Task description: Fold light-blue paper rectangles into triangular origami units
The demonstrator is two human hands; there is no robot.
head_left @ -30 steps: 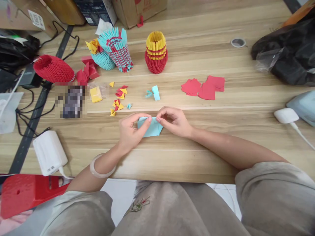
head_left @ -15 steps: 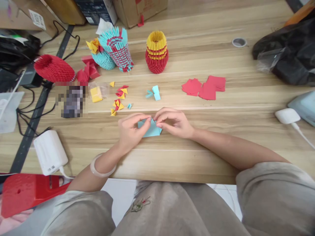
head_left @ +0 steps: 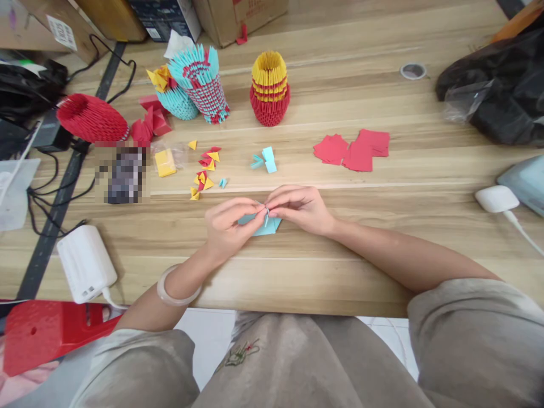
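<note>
Moved since the earlier frame: the fingertips of both hands, now drawn together, and the small blue fold (head_left: pixel 267 217), now edge-up between them. Location of the fold: in front of the person, above the blue paper (head_left: pixel 268 229), which lies on the counter (head_left: pixel 323 289). Left hand (head_left: pixel 229 226): thumb and forefinger closed to a pinch on the fold; bracelet (head_left: pixel 165 286) on that forearm. Right hand (head_left: pixel 304 209): thumb and fingertips closed on the fold from the other side, remaining fingers curled. Just beyond the hands: one tiny blue piece (head_left: pixel 223 183); a loose group of red and yellow folded pieces (head_left: pixel 205 180); blue slips (head_left: pixel 269 160), some folded. To the right: red paper squares (head_left: pixel 359 154), overlapping. To the left: yellow paper (head_left: pixel 165 162) in clear wrapping, beside a pixelated dark object (head_left: pixel 125 175). Farther back: one upright red-and-yellow vase (head_left: pixel 270 93); one taller blue-and-red vase (head_left: pixel 208 90), touching a squat blue vase (head_left: pixel 179 103); one red vase-like form (head_left: pixel 91 119), lying tilted. Outer left: white power bank (head_left: pixel 87 263), cable attached. Outer right: white charger (head_left: pixel 496 199).
</note>
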